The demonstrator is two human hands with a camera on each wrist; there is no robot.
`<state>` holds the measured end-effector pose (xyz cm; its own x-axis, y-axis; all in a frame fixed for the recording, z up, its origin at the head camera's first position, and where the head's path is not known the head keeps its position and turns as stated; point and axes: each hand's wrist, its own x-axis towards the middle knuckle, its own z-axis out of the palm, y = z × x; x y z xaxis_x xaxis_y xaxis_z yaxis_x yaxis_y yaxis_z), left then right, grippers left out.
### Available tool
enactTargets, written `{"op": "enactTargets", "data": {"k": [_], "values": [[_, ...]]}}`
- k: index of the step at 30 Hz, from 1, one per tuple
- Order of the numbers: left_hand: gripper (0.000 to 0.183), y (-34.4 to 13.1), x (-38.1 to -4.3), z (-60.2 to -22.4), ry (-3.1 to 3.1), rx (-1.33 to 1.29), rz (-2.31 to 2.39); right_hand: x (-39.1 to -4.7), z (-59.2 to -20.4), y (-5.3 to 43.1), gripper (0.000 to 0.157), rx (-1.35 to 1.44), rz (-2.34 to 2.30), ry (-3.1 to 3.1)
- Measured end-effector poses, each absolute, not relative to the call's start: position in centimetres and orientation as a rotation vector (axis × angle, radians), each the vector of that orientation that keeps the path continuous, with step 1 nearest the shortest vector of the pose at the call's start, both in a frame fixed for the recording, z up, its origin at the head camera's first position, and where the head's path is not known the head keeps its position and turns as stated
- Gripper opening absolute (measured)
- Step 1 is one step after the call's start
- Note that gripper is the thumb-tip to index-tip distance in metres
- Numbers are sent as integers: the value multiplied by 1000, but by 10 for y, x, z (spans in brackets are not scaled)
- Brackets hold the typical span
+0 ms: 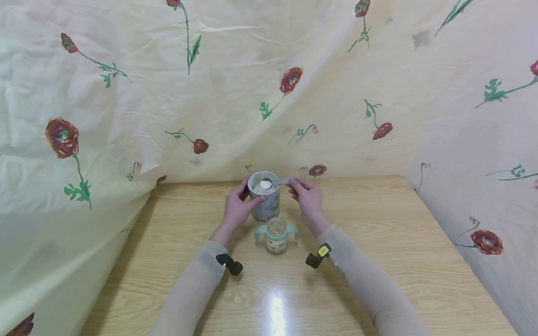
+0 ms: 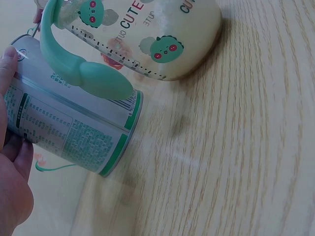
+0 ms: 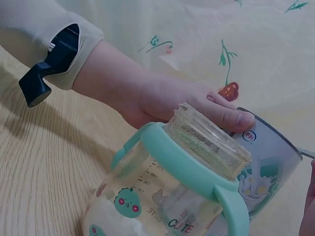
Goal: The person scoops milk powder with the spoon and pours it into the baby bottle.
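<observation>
A round milk powder can (image 1: 269,208) with its top open stands towards the back of the table. My left hand (image 1: 239,205) grips its left side, the thumb lying across the front near the rim. My right hand (image 1: 308,198) pinches the handle of a scoop (image 1: 282,181), whose bowl holds white powder over the can's mouth. In front of the can is a lidless baby bottle (image 1: 276,245) with two mint-green handles and printed cartoon faces. White contents fill its lower part in the right wrist view. Only a sliver of my right hand (image 3: 309,206) shows there.
The wooden table (image 1: 378,242) reaches out on both sides of the can and bottle. A cloth with printed red flowers (image 1: 235,93) hangs behind the table and along its sides. Small black cameras (image 1: 230,264) are strapped to both wrists.
</observation>
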<state>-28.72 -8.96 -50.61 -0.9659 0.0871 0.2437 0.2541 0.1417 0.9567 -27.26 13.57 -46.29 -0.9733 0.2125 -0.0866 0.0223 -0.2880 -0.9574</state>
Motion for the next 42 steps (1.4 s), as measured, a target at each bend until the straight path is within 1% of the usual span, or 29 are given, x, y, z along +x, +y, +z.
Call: {"op": "enactTargets", "data": {"k": [11, 16, 24, 27, 32, 37, 42], "values": [[93, -89, -288, -506, -2270, -325, -1955, -273, -462, 139, 33, -414, 2622, -1673], [93, -89, -288, -507, -2261, -329, -1961, -273, -460, 138, 30, -438, 2631, -1669], [94, -91, -286, -504, -2319, -325, -1932, -271, -456, 140, 34, -456, 2654, -1642], [95, -92, -286, -502, -2363, -329, -1901, -269, -452, 142, 28, -452, 2667, -1610], [97, -94, -284, -500, -2396, -344, -1848, -265, -447, 144, 8, -435, 2710, -1580], [98, -97, -279, -502, -2309, -357, -1929, -259, -442, 147, 8, -413, 2772, -1540], [91, -103, -267, -507, -2184, -369, -2037, -252, -440, 153, 8, -401, 2794, -1562]]}}
